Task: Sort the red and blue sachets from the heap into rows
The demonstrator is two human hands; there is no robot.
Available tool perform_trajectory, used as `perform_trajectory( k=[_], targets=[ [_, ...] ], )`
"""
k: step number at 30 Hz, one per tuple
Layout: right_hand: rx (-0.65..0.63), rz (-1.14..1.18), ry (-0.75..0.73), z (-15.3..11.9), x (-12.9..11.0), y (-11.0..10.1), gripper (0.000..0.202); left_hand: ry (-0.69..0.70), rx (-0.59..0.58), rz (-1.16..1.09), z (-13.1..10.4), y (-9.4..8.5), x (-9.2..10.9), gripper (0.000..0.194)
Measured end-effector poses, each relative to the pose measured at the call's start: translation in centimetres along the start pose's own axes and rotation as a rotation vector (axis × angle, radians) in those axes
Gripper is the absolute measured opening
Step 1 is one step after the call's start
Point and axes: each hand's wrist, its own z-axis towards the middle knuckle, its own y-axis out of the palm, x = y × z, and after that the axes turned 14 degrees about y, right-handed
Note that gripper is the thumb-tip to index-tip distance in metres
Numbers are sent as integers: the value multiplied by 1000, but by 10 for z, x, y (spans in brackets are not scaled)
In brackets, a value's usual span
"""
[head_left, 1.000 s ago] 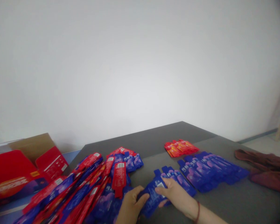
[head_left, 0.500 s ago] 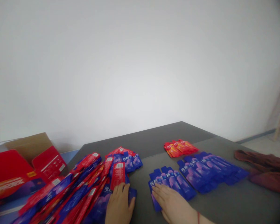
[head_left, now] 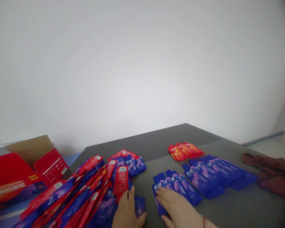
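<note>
At the bottom centre of the frame I see the person's left hand (head_left: 128,209) at the near edge of a heap of slim, glossy red and blue packets (head_left: 102,180). Its index finger points up and away, its thumb stands apart, and a flat blue packet (head_left: 140,205) shows between them; I cannot tell whether they pinch it. A red packet with a white barcode (head_left: 121,180) lies just beyond the fingertips.

Right of centre at the bottom, the right hand (head_left: 178,205) rests palm down on a short overlapping row of blue packets with purple round shapes (head_left: 188,190), four fingers close together, thumb set apart. A thin red band (head_left: 204,222) circles that wrist.

Farther up and right I have a longer fanned blue row (head_left: 213,177), with crumpled brown cloth (head_left: 275,174) at the right edge. Mid-left sits a red printed cardboard box (head_left: 9,167). Beyond the long row, a small red-and-orange fan of packets (head_left: 185,151) lies on the dark grey table (head_left: 156,142); behind everything rises a plain white wall (head_left: 142,69).
</note>
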Motion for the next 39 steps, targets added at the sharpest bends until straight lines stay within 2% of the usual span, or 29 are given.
perform_trajectory(
  k=[4,6,8,10,11,12,14,15,18,22,24,27,34,37,39],
  targets=[
    [8,16,-47,-3,2,-5,62,68,53,-131,2,2,2,85],
    [62,32,-91,-3,0,-7,63,122,127,-342,5,3,1,84],
    [132,88,-105,0,-5,-8,67,175,160,-697,8,1,-3,79],
    [181,222,-95,6,-13,-6,67,223,87,-1102,12,-1,-8,72],
    [194,310,-84,10,-16,-4,60,228,13,-1271,13,-1,-10,71],
    [206,394,-66,15,-20,-2,47,216,-64,-1398,14,-2,-11,70],
    [219,533,-6,25,-23,3,17,148,-163,-1516,13,-1,-11,71],
    [207,594,31,29,-24,6,8,121,-176,-1512,12,0,-9,69],
    [155,744,96,34,-23,14,10,93,-123,-1404,5,4,-1,62],
    [60,847,-4,30,-26,13,7,119,-177,-1322,0,2,10,56],
    [22,833,-28,30,-28,12,13,159,-229,-1264,-1,-2,12,48],
    [63,833,21,34,-24,14,25,146,-275,-1183,0,-7,10,35],
    [141,895,60,39,-10,17,33,190,-348,-1241,-4,-14,0,38],
    [169,768,16,28,-12,8,29,157,-356,-1071,-7,-23,-4,29],
    [202,592,-111,16,-13,2,21,161,-314,-835,-7,-28,-8,23]
  ],
)
